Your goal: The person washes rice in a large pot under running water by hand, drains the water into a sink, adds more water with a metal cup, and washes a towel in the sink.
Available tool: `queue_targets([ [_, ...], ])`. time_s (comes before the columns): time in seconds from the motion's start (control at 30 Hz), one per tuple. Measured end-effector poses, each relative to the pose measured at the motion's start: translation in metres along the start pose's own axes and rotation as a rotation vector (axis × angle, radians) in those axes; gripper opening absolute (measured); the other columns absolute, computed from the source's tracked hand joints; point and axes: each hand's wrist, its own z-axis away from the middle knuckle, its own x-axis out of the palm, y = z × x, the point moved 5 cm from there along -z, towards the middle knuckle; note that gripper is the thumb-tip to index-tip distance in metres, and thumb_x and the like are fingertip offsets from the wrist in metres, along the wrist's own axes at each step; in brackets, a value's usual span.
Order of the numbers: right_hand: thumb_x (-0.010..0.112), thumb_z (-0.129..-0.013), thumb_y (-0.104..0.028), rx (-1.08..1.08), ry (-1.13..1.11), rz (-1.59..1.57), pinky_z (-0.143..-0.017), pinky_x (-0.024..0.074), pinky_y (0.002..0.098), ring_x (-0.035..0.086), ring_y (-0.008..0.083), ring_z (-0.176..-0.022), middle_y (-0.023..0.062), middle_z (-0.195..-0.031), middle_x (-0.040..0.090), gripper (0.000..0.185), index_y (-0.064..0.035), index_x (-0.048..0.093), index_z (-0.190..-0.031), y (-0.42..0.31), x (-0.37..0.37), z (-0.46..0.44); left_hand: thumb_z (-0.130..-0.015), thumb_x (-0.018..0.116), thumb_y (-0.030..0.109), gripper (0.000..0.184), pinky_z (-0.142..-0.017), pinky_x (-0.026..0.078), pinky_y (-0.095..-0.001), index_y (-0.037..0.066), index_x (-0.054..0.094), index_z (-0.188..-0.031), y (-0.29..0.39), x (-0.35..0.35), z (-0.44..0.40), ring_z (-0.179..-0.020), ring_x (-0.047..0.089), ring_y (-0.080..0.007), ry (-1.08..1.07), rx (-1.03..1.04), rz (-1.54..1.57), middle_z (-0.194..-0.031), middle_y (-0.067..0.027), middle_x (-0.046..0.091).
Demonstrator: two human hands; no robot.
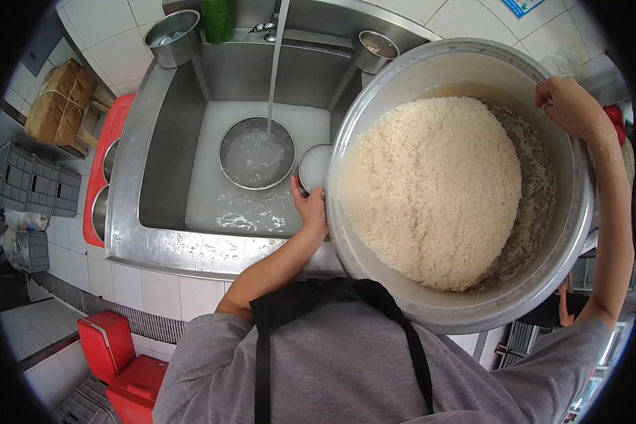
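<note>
A large metal pot (466,321) holds a heap of white rice (431,191), with cloudy water along the heap's right side. My right hand (569,106) is closed over the pot's upper right rim. Against the pot's left outer wall, my left hand (309,213) supports it, one finger stretched up beside a small metal bowl (305,169). Part of this hand and of the bowl is hidden by the pot. In the sink (166,169), a round strainer (258,153) sits in whitish water under a running stream from above.
A metal container (172,39) and a green container (218,20) stand at the sink's back left. A small metal cup (375,51) stands at its back right. Left of the sink are a red tray (95,212), grey crates (35,180) and a cardboard box (60,102).
</note>
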Motion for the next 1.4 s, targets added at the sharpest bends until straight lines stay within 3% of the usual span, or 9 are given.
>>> queue_targets([
  [0.17, 0.05, -0.064, 0.002, -0.038, 0.023, 0.024, -0.064, 0.0451, 0.0334, 0.057, 0.0269, -0.07, 0.0139, -0.072, 0.059, 0.015, -0.0009, 0.059, -0.075, -0.003, -0.002, 0.001, -0.069, 0.045, -0.005, 0.069, -0.071, 0.044, -0.0285, 0.014, 0.017, -0.13, 0.0, 0.005, 0.005, -0.088, 0.049, -0.0178, -0.024, -0.054, 0.035, -0.117, -0.0091, 0.039],
  [0.33, 0.051, -0.064, 0.002, -0.036, 0.017, 0.02, -0.064, 0.0452, 0.0336, 0.058, 0.0269, -0.07, 0.0137, -0.072, 0.059, 0.015, -0.0014, 0.059, -0.076, -0.006, -0.005, 0.001, -0.07, 0.044, -0.004, 0.069, -0.073, 0.044, -0.0299, 0.015, 0.017, -0.13, -0.007, 0.002, -0.004, -0.092, 0.048, -0.0195, -0.035, 0.042, 0.025, -0.117, -0.0107, 0.039],
  [0.47, 0.052, -0.065, 0.001, 0.064, -0.064, 0.008, -0.071, 0.0441, 0.0333, 0.057, 0.0288, -0.079, 0.0147, -0.08, 0.06, 0.014, -0.0002, 0.058, -0.078, -0.007, -0.006, 0.002, -0.07, 0.045, -0.004, 0.07, -0.074, 0.044, -0.0309, 0.016, 0.016, -0.13, -0.006, 0.004, -0.002, -0.094, 0.047, -0.0204, -0.043, 0.036, 0.032, -0.118, -0.0107, 0.038],
  [0.87, 0.053, -0.065, 0.0, 0.048, -0.084, 0.019, -0.072, 0.044, 0.0336, 0.057, 0.0295, -0.081, 0.0154, -0.081, 0.06, 0.014, -0.0008, 0.058, -0.079, -0.001, -0.006, 0.002, -0.07, 0.043, -0.005, 0.07, -0.059, 0.047, -0.0297, 0.02, 0.017, -0.129, -0.007, 0.006, 0.009, -0.075, 0.051, -0.0174, -0.027, -0.094, 0.094, -0.108, -0.0109, 0.043],
  [1.13, 0.053, -0.065, 0.0, 0.062, -0.079, 0.02, -0.072, 0.0439, 0.0338, 0.057, 0.0297, -0.08, 0.0151, -0.081, 0.06, 0.014, -0.001, 0.059, -0.078, 0.003, -0.006, 0.003, -0.071, 0.042, -0.004, 0.069, -0.069, 0.047, -0.0362, 0.022, 0.016, -0.13, -0.006, 0.003, 0.016, -0.087, 0.049, -0.0192, 0.008, -0.137, 0.065, -0.113, -0.0085, 0.041],
  [1.4, 0.053, -0.065, 0.0, 0.055, -0.084, 0.024, -0.072, 0.0439, 0.0339, 0.056, 0.0294, -0.081, 0.0149, -0.082, 0.06, 0.014, -0.0009, 0.059, -0.077, 0.01, -0.005, 0.003, -0.071, 0.043, -0.002, 0.07, -0.072, 0.046, -0.0389, 0.024, 0.015, -0.13, -0.013, 0.003, 0.012, -0.091, 0.048, -0.0207, -0.009, -0.169, 0.013, -0.118, -0.0072, 0.038],
])
